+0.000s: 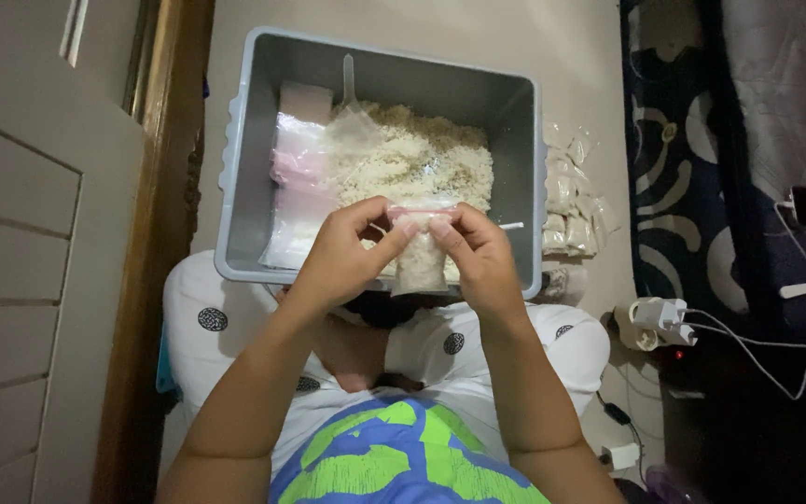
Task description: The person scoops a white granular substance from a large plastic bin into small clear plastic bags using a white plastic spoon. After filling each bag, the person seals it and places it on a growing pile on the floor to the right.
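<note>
Left hand (342,254) and right hand (478,257) both pinching shut the top of a small clear plastic bag of pale grains (420,261), just above the near rim of the grey rectangular plastic tub (254,168).

**One head-worn view, looking straight down**

You have a single camera, on your head, facing steeply down past your chest and lap onto the grey tub (244,187). It sits close: the tub fills the upper centre, a wooden door frame (146,280) runs left of it, a dark patterned mat (683,187) right.
</note>
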